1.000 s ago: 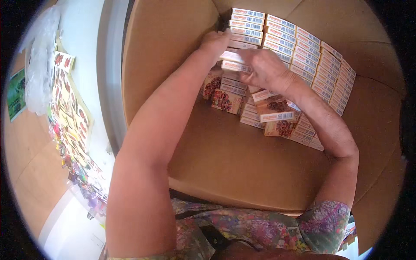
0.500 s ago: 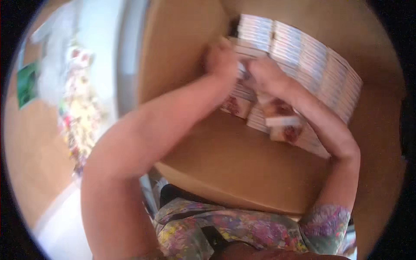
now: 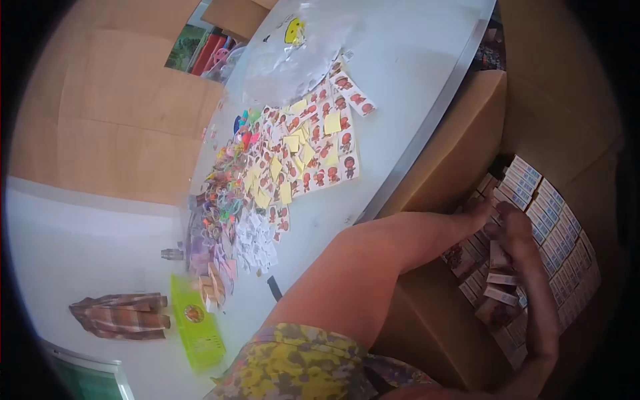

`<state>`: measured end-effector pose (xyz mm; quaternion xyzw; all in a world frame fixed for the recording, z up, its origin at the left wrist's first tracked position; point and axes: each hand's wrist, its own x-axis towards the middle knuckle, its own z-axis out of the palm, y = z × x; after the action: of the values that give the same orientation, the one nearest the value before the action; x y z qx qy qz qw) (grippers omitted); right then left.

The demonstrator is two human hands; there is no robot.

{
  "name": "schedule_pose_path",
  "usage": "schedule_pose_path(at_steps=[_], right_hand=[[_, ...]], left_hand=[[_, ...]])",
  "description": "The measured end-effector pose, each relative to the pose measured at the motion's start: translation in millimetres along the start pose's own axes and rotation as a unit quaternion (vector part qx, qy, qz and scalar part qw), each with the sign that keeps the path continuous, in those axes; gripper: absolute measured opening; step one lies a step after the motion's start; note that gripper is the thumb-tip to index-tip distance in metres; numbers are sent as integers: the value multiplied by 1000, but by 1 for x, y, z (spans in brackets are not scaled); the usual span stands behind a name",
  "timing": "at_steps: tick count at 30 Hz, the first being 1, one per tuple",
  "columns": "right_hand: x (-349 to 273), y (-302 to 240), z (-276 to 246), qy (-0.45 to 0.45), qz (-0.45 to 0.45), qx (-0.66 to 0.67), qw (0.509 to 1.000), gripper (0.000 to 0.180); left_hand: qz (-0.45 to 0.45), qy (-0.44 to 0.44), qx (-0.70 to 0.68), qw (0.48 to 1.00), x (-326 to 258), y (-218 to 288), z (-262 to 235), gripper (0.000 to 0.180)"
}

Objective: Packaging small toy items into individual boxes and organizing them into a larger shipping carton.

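Small flat rectangular cartons (image 3: 501, 295), pale with reddish-brown picture faces, lie in a loose heap inside a large open brown cardboard box (image 3: 460, 150) at the right of the view. Beside the heap, toward the far right, more cartons of the same kind stand packed on edge in neat rows (image 3: 559, 235), showing white ends with thin blue and red stripes.

Both hands are down in the box among the loose cartons. The left hand (image 3: 477, 215) reaches in over the box's near wall, its fingers bent into the cartons at the upper end of the heap; whether they have hold of one cannot be told. The right hand (image 3: 517, 230) lies just beside it, fingers curled down onto the cartons, and its grip is likewise too blurred to make out.

To the left of the box runs a white desk (image 3: 400, 80) with a grey edge. On it lie rows of small picture cards (image 3: 327, 157) bearing a red-brown figure, mixed with plain yellow square slips (image 3: 332, 123). Nearer the person sits a pile of bright, many-coloured small trinkets (image 3: 227, 193), and below that a lime-green rectangular package (image 3: 195, 331). A clear plastic bag with a yellow round label (image 3: 293, 30) lies at the desk's far end.
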<state>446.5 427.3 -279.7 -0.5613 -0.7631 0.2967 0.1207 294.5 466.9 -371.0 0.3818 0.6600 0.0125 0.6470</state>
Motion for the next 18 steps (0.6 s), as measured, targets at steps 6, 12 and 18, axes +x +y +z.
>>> schedule_pose_path(at_steps=[6, 12, 18], right_hand=[[-74, -12, -39, -90, -73, 19, 993, 61], [-84, 28, -5, -14, -140, -106, 984, 83], [-65, -1, -29, -35, -161, -78, 983, 91]], left_hand=[[60, 121, 104, 985, -17, 12, 30, 67], [33, 189, 130, 973, -36, 7, 33, 65], [24, 267, 121, 956, -12, 1, 17, 71]])
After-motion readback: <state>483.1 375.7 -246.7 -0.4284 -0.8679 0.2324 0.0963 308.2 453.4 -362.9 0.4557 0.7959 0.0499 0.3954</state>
